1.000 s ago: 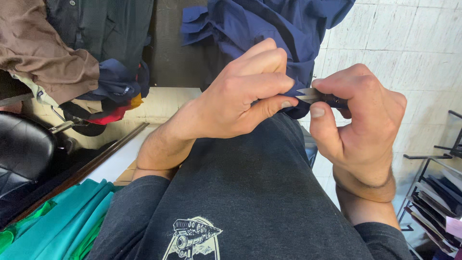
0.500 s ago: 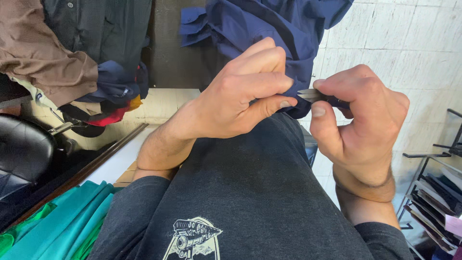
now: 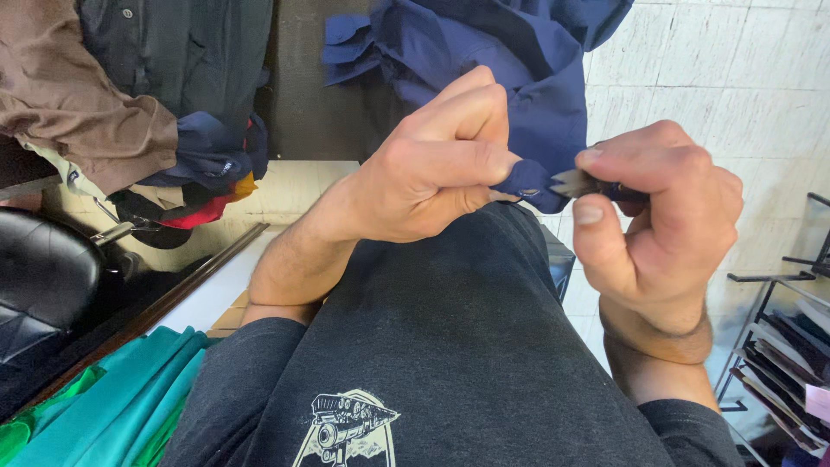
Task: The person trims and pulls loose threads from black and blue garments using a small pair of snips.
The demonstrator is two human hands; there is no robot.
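Navy shirt (image 3: 519, 60) hung in front of the chest, one small folded edge of it pinched at mid-frame; the rest draped loose above, so it read as soft, light, floppy cloth that would sag and slide unless held right next to the working spot. Left hand (image 3: 432, 173) was closed, thumb and fingers pinching that edge tight, which looked like the right hold: close to the seam, cloth kept taut. Right hand (image 3: 657, 225) was closed around a small thread snipper (image 3: 575, 182), its pale metal tips touching the pinched cloth; the tool looked stiff, light and sharp, best held by its dark body with the thumb on top. Whether the blades were shut could not be told. Risk judged: thin fabric nicks easily. Further out, a brown garment (image 3: 78, 95) and dark clothes hung at upper left, teal fabric (image 3: 95, 406) lay lower left beside the bench (image 3: 216, 285), black chair (image 3: 39, 277) at left, wire rack (image 3: 787, 346) at right, tiled floor (image 3: 735, 78) beyond.
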